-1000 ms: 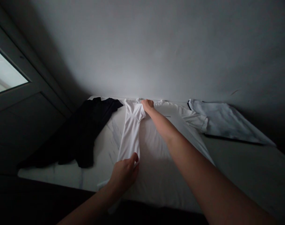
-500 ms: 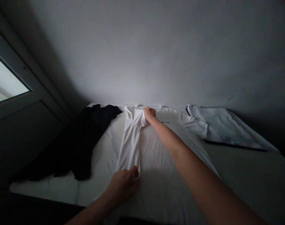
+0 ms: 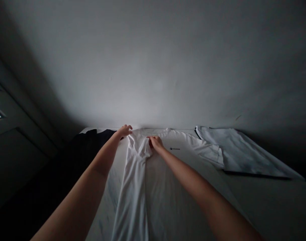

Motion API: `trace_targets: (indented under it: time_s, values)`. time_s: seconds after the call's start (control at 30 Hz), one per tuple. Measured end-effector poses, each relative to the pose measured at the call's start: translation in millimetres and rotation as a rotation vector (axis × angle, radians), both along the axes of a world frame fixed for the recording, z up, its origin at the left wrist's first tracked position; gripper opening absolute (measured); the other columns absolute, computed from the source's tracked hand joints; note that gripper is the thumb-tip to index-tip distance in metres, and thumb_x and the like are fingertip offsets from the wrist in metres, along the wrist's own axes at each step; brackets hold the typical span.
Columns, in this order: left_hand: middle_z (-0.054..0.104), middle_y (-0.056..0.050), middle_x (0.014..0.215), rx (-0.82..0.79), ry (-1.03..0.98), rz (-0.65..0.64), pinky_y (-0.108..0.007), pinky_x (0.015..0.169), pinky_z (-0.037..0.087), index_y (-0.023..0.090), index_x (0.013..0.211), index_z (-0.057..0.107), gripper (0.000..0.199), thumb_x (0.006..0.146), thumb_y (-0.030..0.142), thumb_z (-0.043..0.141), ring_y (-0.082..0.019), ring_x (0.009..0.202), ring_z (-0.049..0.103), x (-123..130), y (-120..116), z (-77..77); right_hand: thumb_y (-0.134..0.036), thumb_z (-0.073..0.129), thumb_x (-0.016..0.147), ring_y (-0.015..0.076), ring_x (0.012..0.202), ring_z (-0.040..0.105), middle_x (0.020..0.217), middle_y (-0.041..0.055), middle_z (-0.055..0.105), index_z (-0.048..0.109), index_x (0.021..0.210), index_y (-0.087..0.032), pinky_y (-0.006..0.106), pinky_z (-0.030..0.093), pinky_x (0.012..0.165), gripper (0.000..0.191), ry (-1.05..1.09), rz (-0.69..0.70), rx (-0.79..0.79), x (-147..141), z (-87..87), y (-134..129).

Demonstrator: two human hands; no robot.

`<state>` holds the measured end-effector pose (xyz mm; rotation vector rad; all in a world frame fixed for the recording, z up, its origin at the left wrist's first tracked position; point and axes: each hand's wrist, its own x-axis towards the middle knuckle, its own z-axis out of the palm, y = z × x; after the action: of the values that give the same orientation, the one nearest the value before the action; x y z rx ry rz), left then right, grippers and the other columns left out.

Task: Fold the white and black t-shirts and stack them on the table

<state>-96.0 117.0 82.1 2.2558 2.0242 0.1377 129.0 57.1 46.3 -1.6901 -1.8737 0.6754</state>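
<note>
With my hands apart, the left hand [image 3: 125,131] open at the far edge of the white T-shirt [image 3: 163,201] and the right hand [image 3: 155,143] on its fold [image 3: 140,150], grip unclear, I'd smooth gently and evenly.

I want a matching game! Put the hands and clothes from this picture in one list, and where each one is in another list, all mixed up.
Things:
1. left hand
2. right hand
3. black garment
4. pale grey garment

Places:
A. to the right of the white T-shirt
B. at the top left corner of the white T-shirt
C. to the left of the white T-shirt, mostly in shadow
D. on the folded-over strip of the white T-shirt, near the collar

Right pairs: 1-B, 2-D, 3-C, 4-A
</note>
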Motion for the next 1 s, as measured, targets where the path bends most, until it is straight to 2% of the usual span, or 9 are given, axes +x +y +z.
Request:
trace_targets:
  time_s: [0.1, 0.2, 0.27, 0.37, 0.53, 0.67, 0.77, 0.87, 1.0]
  values:
    - [0.063, -0.008, 0.110, -0.044, 0.016, -0.078, -0.039, 0.093, 0.046, 0.024, 0.099, 0.070, 0.022, 0.079, 0.031, 0.066, -0.026, 0.104, 0.058, -4, 23, -7.9, -0.032, 0.051, 0.093, 0.0216, 0.089, 0.071, 0.096, 0.0063, 0.076, 0.074, 0.106, -0.018, 0.028, 0.054, 0.078, 0.030, 0.112, -0.030, 0.000, -2, -10.1, 2]
    - [0.064, -0.007, 0.115, -0.045, -0.003, -0.158, -0.042, 0.099, 0.038, 0.024, 0.094, 0.069, 0.017, 0.082, 0.035, 0.064, -0.027, 0.112, 0.052, -8, 36, -8.9, -0.023, 0.069, 0.076, 0.0230, 0.100, 0.067, 0.107, 0.0076, 0.073, 0.068, 0.107, -0.018, 0.033, 0.052, 0.089, 0.031, 0.258, -0.034, 0.149, -5, -22.8, -1]
    - [0.066, -0.005, 0.112, -0.041, -0.033, -0.212, -0.040, 0.102, 0.033, 0.025, 0.097, 0.067, 0.018, 0.088, 0.038, 0.060, -0.024, 0.110, 0.050, -8, 44, -6.6, -0.012, 0.065, 0.071, 0.0230, 0.105, 0.064, 0.110, 0.0078, 0.071, 0.066, 0.105, -0.019, 0.036, 0.048, 0.097, 0.035, 0.336, -0.013, 0.290, -7, -30.8, -7]
    - [0.069, -0.002, 0.102, 0.002, -0.067, -0.309, -0.038, 0.103, 0.027, 0.024, 0.097, 0.065, 0.017, 0.091, 0.037, 0.057, -0.022, 0.106, 0.049, -1, 53, -3.9, -0.005, 0.052, 0.073, 0.0221, 0.108, 0.061, 0.110, 0.0082, 0.068, 0.064, 0.105, -0.020, 0.037, 0.045, 0.101, 0.037, 0.398, -0.003, 0.445, -9, -38.5, -17]
    - [0.068, -0.004, 0.098, 0.079, -0.039, -0.403, -0.037, 0.101, 0.025, 0.023, 0.095, 0.066, 0.011, 0.091, 0.030, 0.057, -0.023, 0.109, 0.047, 21, 56, -11.4, -0.005, 0.045, 0.077, 0.0217, 0.108, 0.060, 0.108, 0.0103, 0.065, 0.063, 0.106, -0.018, 0.037, 0.045, 0.101, 0.036, 0.394, -0.064, 0.503, -7, -42.2, -25]
    - [0.068, -0.004, 0.095, 0.103, -0.039, -0.366, -0.037, 0.100, 0.025, 0.022, 0.090, 0.067, 0.006, 0.087, 0.025, 0.063, -0.024, 0.109, 0.047, 30, 53, -24.3, -0.005, 0.047, 0.076, 0.0223, 0.102, 0.061, 0.106, 0.0115, 0.065, 0.063, 0.107, -0.016, 0.038, 0.048, 0.096, 0.037, 0.357, -0.133, 0.464, -3, -46.3, -23]
    - [0.069, -0.005, 0.093, 0.114, -0.057, -0.316, -0.038, 0.099, 0.026, 0.022, 0.087, 0.068, 0.004, 0.085, 0.024, 0.065, -0.025, 0.109, 0.048, 29, 51, -33.2, -0.013, 0.057, 0.077, 0.0244, 0.101, 0.063, 0.107, 0.0120, 0.067, 0.062, 0.112, -0.017, 0.039, 0.050, 0.093, 0.035, 0.289, -0.142, 0.388, 0, -49.5, -25]
    - [0.070, -0.005, 0.100, 0.130, -0.088, -0.261, -0.040, 0.099, 0.027, 0.024, 0.093, 0.069, 0.009, 0.088, 0.027, 0.062, -0.026, 0.112, 0.047, 25, 47, -40.9, -0.020, 0.065, 0.077, 0.0257, 0.104, 0.064, 0.109, 0.0115, 0.069, 0.063, 0.115, -0.019, 0.041, 0.050, 0.095, 0.038, 0.238, -0.048, 0.321, 1, -49.4, -33]
    - [0.068, -0.008, 0.114, 0.180, -0.146, -0.106, -0.043, 0.098, 0.031, 0.024, 0.111, 0.066, 0.025, 0.094, 0.024, 0.049, -0.028, 0.115, 0.047, 15, 43, -50.6, -0.015, 0.068, 0.074, 0.0256, 0.108, 0.065, 0.111, 0.0104, 0.071, 0.064, 0.116, -0.020, 0.040, 0.050, 0.096, 0.042, 0.200, 0.060, 0.305, 1, -45.1, -46]
